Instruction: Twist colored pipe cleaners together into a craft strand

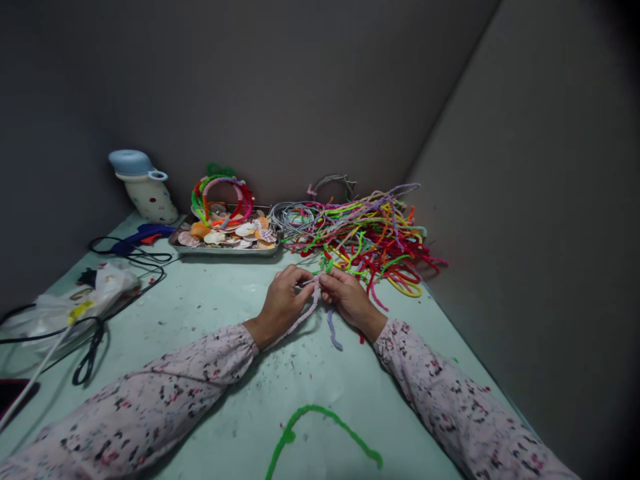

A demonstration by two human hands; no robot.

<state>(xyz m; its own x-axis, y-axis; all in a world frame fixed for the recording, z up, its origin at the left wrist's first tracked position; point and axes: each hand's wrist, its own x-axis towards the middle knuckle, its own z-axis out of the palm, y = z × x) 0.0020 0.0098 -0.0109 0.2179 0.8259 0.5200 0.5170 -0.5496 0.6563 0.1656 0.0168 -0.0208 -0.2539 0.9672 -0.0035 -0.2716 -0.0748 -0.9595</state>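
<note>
Over the middle of the table, my left hand [283,299] pinches a pale pink pipe cleaner [306,315], whose loose end trails down toward my left wrist. Close beside it, the fingertips of my right hand [353,299] are closed on the same pipe cleaner. A bit of green fuzzy stem shows just beyond my fingertips; whether it is joined to the pink one I cannot tell. Under my right hand lies a short purple pipe cleaner [334,331]. Nearer me a bent green pipe cleaner [320,408] rests on the table.
Behind my hands spreads a tangled heap of coloured pipe cleaners [380,233], with coiled grey wire [293,219] beside it. A metal tray [225,251] holds shells and colourful wrapped rings [249,200]. To the left are a bottle [150,197], a blue glue gun [135,239], black cables and a plastic bag [107,290].
</note>
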